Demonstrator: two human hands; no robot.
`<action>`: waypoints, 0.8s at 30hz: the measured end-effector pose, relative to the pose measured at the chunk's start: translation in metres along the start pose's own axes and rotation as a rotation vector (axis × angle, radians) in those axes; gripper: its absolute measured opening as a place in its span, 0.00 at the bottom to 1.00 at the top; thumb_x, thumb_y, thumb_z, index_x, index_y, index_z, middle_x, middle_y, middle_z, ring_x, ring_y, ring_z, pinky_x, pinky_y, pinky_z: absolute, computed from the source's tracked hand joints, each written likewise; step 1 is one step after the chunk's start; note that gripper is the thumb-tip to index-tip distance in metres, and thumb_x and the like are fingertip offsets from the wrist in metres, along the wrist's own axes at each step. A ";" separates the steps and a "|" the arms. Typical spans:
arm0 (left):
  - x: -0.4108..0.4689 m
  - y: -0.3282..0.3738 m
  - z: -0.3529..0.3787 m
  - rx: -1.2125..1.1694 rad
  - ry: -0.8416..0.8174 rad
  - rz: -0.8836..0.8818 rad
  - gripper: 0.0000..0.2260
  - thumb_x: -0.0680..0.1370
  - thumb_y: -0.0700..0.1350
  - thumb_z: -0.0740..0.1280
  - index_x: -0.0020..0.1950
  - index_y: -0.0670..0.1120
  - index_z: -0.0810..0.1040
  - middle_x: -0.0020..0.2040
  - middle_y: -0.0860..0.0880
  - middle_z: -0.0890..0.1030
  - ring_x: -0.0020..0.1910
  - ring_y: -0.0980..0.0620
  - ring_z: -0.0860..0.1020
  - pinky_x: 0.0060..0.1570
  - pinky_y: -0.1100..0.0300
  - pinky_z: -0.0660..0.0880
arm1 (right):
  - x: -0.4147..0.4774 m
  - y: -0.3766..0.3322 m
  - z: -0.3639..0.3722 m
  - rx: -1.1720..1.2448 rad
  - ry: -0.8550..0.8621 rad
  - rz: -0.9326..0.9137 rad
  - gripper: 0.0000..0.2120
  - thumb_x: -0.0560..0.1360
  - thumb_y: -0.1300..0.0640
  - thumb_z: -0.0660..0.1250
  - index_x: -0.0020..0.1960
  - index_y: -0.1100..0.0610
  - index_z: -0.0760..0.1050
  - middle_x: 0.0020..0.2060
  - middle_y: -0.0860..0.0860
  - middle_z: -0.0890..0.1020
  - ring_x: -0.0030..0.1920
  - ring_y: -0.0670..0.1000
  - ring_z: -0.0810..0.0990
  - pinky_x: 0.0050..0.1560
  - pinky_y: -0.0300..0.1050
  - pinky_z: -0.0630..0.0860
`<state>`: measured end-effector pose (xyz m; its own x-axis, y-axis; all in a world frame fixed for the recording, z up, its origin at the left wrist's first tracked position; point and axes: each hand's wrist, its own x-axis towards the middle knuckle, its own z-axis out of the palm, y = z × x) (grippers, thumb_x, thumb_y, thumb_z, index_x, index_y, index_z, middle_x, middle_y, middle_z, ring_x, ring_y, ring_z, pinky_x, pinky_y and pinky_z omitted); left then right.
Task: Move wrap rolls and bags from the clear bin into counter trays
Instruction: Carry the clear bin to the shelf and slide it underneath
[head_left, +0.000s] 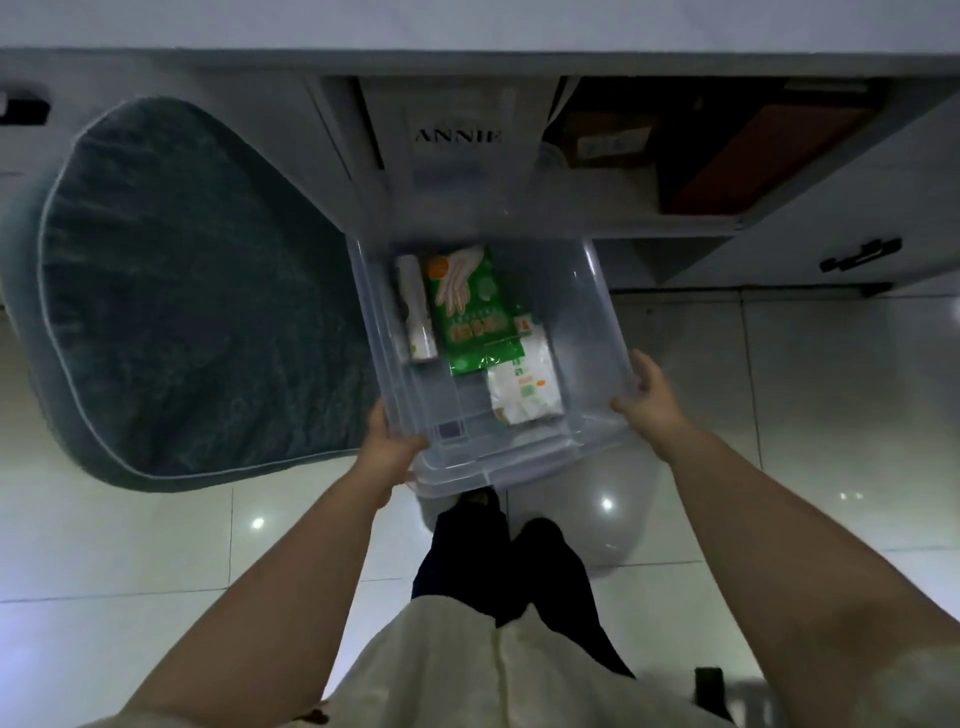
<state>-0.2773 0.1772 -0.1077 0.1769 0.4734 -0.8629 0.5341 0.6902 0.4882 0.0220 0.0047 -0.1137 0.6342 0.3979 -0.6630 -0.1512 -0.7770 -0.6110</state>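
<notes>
The clear bin (587, 322) is showing see-through, faintly blue-grey walls. A green packet (475, 312) printed with a pale glove picture is lying inside, beside a white roll (415, 312) and a white bag (524, 392) with small green and orange marks. A dark teal mat (192, 291) with pale piping is lying on glossy white floor tiles (779, 415).

Pale glossy tiled floor (130, 545), dark green mat (182, 291) flat on it.

Clear plastic bin (587, 332), open-topped, tilted. Inside: white wrap roll (415, 312) lying lengthwise along left wall; green glove-print bag (475, 312) flat beside it; white printed bag (524, 387) nearer, partly under the green bag's corner.
</notes>
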 end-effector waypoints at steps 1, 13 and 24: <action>0.004 -0.003 0.001 -0.034 -0.008 -0.016 0.39 0.73 0.31 0.68 0.72 0.64 0.58 0.66 0.50 0.70 0.60 0.40 0.73 0.51 0.38 0.77 | 0.001 0.004 0.003 0.044 0.025 0.041 0.37 0.70 0.72 0.68 0.74 0.52 0.60 0.59 0.55 0.72 0.56 0.54 0.73 0.50 0.45 0.73; -0.045 0.016 0.040 0.024 -0.022 0.141 0.35 0.70 0.28 0.59 0.69 0.60 0.65 0.58 0.47 0.75 0.51 0.45 0.77 0.37 0.54 0.75 | -0.077 0.044 -0.050 0.574 0.141 0.211 0.25 0.70 0.73 0.57 0.52 0.47 0.79 0.42 0.52 0.79 0.37 0.52 0.73 0.30 0.42 0.63; -0.159 0.032 0.259 0.321 -0.490 0.253 0.27 0.68 0.28 0.63 0.59 0.55 0.73 0.53 0.42 0.80 0.45 0.43 0.82 0.37 0.50 0.81 | -0.242 0.186 -0.231 1.121 0.447 0.132 0.31 0.74 0.72 0.57 0.69 0.44 0.68 0.64 0.51 0.76 0.53 0.57 0.75 0.41 0.48 0.70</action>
<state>-0.0748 -0.0176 0.0107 0.6469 0.2427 -0.7229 0.6341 0.3553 0.6867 0.0153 -0.3489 0.0327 0.7362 -0.0279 -0.6761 -0.6666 0.1422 -0.7317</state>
